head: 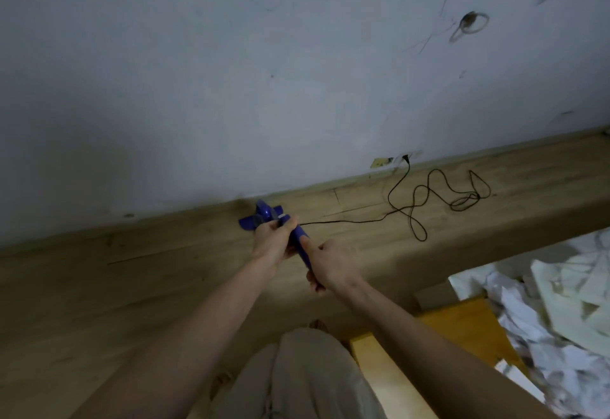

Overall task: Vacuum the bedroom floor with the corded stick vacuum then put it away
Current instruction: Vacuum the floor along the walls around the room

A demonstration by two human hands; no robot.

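A blue corded stick vacuum stands on the wooden floor close to the white wall, its floor head at the skirting. My left hand grips the upper body of the vacuum. My right hand grips the blue handle lower down, with the forefinger lying along it. The black cord runs from the vacuum across the floor in loose loops to a plug in a wall socket.
The white wall runs along the far side of the floor. A yellow wooden bed frame with crumpled white bedding fills the lower right. My legs in light trousers are at the bottom centre.
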